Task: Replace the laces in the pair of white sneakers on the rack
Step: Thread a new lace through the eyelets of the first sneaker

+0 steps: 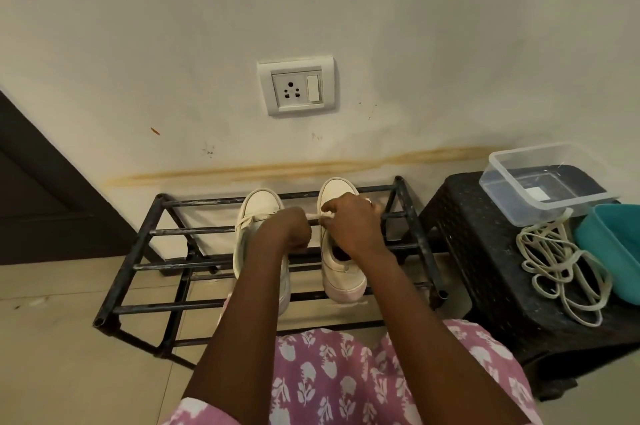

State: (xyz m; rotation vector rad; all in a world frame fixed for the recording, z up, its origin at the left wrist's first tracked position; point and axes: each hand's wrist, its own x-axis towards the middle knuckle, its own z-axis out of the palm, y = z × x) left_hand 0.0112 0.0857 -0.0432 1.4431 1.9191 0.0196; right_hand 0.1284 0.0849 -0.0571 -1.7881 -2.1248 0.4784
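Head view: two white sneakers stand toes to the wall on the top bars of the rack (pixel 190 230), the left sneaker (pixel 258 208) and right sneaker (pixel 337 191) side by side near the rack's middle. The left grip (pixel 292 229) is a curled fist over the left sneaker's opening. The right grip (pixel 353 225) covers the right sneaker's tongue with fingertips bent down. A short white lace (pixel 314 216) runs taut between them above the rack's bars, one end in the fist, the other pinched by the right fingers. Both forearms hide much of the sneakers' rear halves. Just right of the rack a black stool (pixel 485 251) carries a clear tub (pixel 540 213), a teal tub (pixel 609 251) and a loose heap of laces (pixel 543 227). A socket (pixel 296 85) sits on the wall above the rack.
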